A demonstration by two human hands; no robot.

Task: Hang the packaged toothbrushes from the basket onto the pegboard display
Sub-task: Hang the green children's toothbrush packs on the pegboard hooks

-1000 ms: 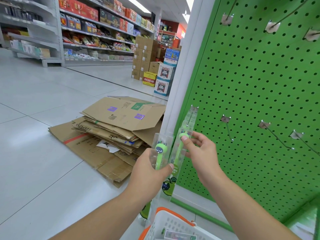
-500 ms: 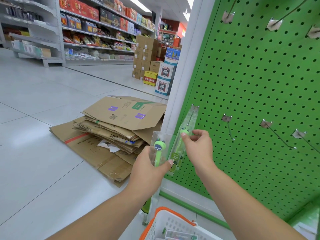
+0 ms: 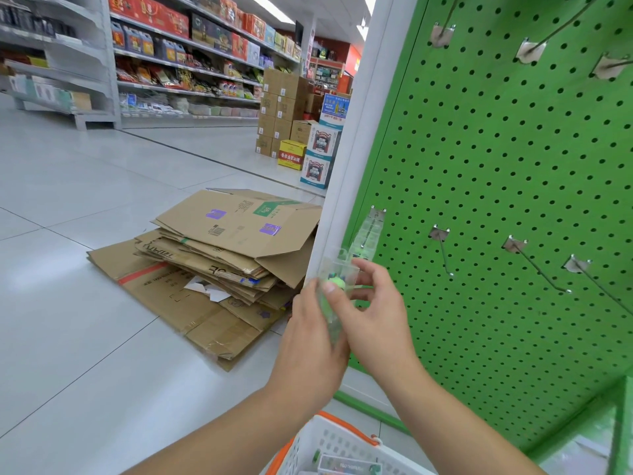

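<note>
Since a second ago both hands have closed together, and the pack the right hand held apart on the peg now hangs alone. Pegboard (image 3: pixel 513 186) fills 1 to 5 o'clock, green, with a white post at its left edge. Floor runs 7 to 11 o'clock; cardboard (image 3: pixel 219 265) lies flat at 9. Basket (image 3: pixel 337 445) sits at 6, more packs inside. Left hand (image 3: pixel 308 341) grips the clear pack (image 3: pixel 334 293) from below, fingers wrapped round it. Right hand (image 3: pixel 373 317) pinches the same pack near its top, thumb on the front, other fingers loosely spread. Hung pack (image 3: pixel 368 234) sits on the leftmost lower hook at 12 o'clock of the hands. Three bare hooks (image 3: pixel 445 252) stand to the right, well apart. Risks, as I judge: the slot misses the hook tip because the clear plastic hides it; a knock swings the hung pack off; the pack slips and drops by the basket. Room is open toward 2 o'clock; the post crowds 11.
</note>
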